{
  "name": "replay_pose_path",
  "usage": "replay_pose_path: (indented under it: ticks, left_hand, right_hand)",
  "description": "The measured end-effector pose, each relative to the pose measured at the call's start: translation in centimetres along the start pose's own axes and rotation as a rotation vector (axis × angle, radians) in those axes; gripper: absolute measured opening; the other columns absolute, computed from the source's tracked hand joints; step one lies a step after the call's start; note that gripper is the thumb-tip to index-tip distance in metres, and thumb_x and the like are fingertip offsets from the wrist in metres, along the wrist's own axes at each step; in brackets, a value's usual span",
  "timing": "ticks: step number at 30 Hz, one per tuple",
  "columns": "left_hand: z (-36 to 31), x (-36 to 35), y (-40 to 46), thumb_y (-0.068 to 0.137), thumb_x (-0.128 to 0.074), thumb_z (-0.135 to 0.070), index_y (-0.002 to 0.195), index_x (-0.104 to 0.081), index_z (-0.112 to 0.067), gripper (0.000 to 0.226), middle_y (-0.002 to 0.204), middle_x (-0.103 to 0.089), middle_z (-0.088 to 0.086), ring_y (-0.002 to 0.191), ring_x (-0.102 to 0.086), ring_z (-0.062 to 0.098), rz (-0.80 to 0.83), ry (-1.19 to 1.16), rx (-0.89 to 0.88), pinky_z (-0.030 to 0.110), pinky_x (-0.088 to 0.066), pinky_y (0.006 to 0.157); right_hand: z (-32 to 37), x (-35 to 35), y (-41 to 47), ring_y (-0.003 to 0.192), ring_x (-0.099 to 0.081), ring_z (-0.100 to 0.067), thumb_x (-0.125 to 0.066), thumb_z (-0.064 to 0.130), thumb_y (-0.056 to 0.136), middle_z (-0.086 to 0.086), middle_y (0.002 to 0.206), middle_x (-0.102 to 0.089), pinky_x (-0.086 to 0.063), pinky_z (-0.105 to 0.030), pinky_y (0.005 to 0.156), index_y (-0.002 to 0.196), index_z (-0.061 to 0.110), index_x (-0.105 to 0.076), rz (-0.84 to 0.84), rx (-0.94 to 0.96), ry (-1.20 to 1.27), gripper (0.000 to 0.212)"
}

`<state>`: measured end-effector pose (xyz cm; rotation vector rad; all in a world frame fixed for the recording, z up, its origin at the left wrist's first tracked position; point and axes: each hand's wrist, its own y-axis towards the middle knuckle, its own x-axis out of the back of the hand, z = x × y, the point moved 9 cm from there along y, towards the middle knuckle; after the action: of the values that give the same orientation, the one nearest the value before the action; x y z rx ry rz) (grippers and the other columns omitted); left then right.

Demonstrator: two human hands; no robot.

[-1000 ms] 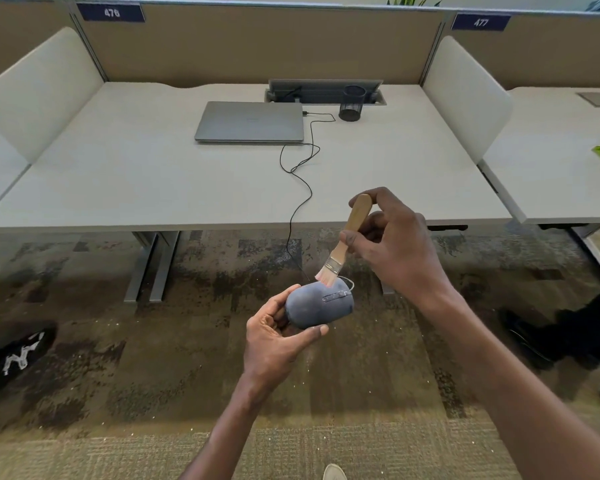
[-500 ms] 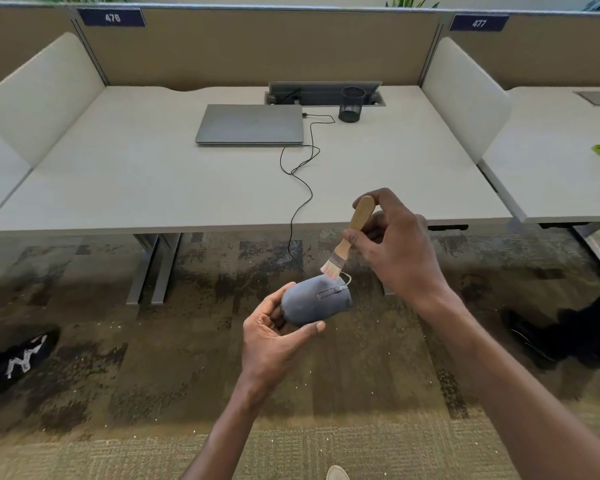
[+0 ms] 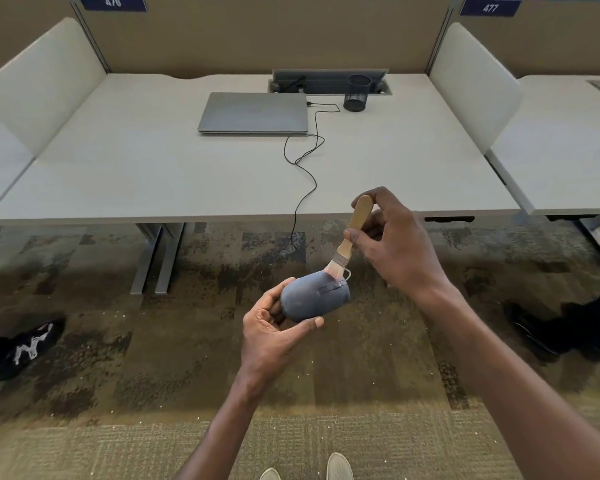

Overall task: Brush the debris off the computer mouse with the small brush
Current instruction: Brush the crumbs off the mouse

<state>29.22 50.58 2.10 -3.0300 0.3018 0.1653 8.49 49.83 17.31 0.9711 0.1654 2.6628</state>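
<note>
A grey-blue computer mouse (image 3: 312,296) is held over the carpet by my left hand (image 3: 274,336), thumb below it and fingers behind. My right hand (image 3: 394,244) pinches the wooden handle of a small brush (image 3: 349,237). The handle tilts up to the right. Its pale bristles touch the top front of the mouse, near the scroll wheel slot. A thin black cable (image 3: 303,188) runs from the mouse up over the desk edge.
A white desk (image 3: 146,174) stands ahead with a closed grey laptop (image 3: 253,112) and a black mesh cup (image 3: 357,92). Side panels flank it. Another person's dark shoes (image 3: 25,346) are at left; dark legs (image 3: 568,327) at right. Pale specks lie on the carpet.
The brush lifted slightly off the mouse half a second ago and now its bristles rest on the mouse's front top again. My left hand keeps the mouse in nearly the same place.
</note>
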Motion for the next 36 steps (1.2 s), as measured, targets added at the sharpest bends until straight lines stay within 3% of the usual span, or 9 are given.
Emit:
replay_pose_path:
  ticks: [5, 10, 15, 19, 24, 29, 36]
  left_hand:
    - [0.2, 0.5, 0.1, 0.059, -0.093, -0.004, 0.125, -0.065, -0.02, 0.074, 0.116, -0.076, -0.006, 0.107, -0.073, 0.014, -0.015, -0.003, 0.001, 0.021, -0.06, 0.083]
    - [0.1, 0.7, 0.2, 0.059, -0.094, -0.009, 0.127, -0.064, -0.019, 0.075, 0.118, -0.075, -0.004, 0.109, -0.073, 0.016, -0.014, -0.029, 0.004, 0.022, -0.06, 0.084]
    - [0.5, 1.0, 0.0, 0.058, -0.093, -0.009, 0.127, -0.065, -0.018, 0.075, 0.116, -0.075, -0.005, 0.107, -0.073, 0.015, -0.014, -0.038, 0.017, 0.021, -0.059, 0.084]
    - [0.6, 1.3, 0.1, 0.057, -0.093, -0.008, 0.127, -0.065, -0.017, 0.075, 0.115, -0.076, -0.002, 0.107, -0.073, 0.017, -0.027, -0.05, 0.02, 0.024, -0.06, 0.085]
    - [0.4, 1.2, 0.5, 0.059, -0.096, -0.005, 0.123, -0.066, -0.024, 0.073, 0.115, -0.075, -0.003, 0.106, -0.074, 0.016, -0.02, -0.056, 0.012, 0.022, -0.06, 0.082]
    - [0.5, 1.3, 0.3, 0.058, -0.093, -0.006, 0.124, -0.066, -0.019, 0.073, 0.114, -0.076, -0.002, 0.106, -0.074, 0.014, -0.028, -0.06, 0.02, 0.022, -0.06, 0.083]
    - [0.3, 1.2, 0.4, 0.058, -0.094, -0.008, 0.126, -0.066, -0.019, 0.074, 0.116, -0.075, 0.001, 0.106, -0.074, 0.018, -0.017, -0.066, 0.017, 0.021, -0.06, 0.082]
  right_hand:
    - [1.0, 0.2, -0.4, 0.074, -0.075, -0.012, -0.079, 0.014, 0.088, 0.003, 0.081, -0.074, -0.064, -0.037, 0.075, 0.108, 0.027, -0.056, -0.013, 0.03, 0.096, 0.034]
    - [1.5, -1.5, -0.6, 0.071, -0.073, -0.008, -0.08, 0.015, 0.087, 0.004, 0.081, -0.075, -0.063, -0.029, 0.072, 0.109, 0.026, -0.056, 0.089, 0.064, 0.072, 0.034]
    - [0.9, -0.9, 0.0, 0.068, -0.069, 0.002, -0.078, 0.013, 0.089, 0.009, 0.08, -0.072, -0.053, -0.013, 0.064, 0.109, 0.028, -0.056, 0.043, 0.044, 0.042, 0.033]
    - [1.6, -0.9, -0.7, 0.072, -0.075, -0.01, -0.08, 0.015, 0.088, 0.004, 0.08, -0.075, -0.063, -0.03, 0.07, 0.107, 0.029, -0.055, 0.034, 0.076, 0.128, 0.034]
    - [2.5, -2.2, -1.5, 0.072, -0.073, -0.012, -0.08, 0.016, 0.087, 0.005, 0.08, -0.075, -0.063, -0.039, 0.071, 0.108, 0.02, -0.056, 0.074, 0.132, 0.075, 0.032]
    - [2.3, -0.9, -1.6, 0.074, -0.074, -0.012, -0.078, 0.015, 0.089, 0.007, 0.08, -0.072, -0.063, -0.042, 0.07, 0.107, 0.024, -0.054, -0.043, 0.134, 0.061, 0.031]
    - [2.9, -1.7, -1.9, 0.074, -0.073, -0.013, -0.081, 0.016, 0.087, 0.008, 0.081, -0.073, -0.063, -0.041, 0.069, 0.107, 0.029, -0.054, 0.045, 0.172, 0.092, 0.036]
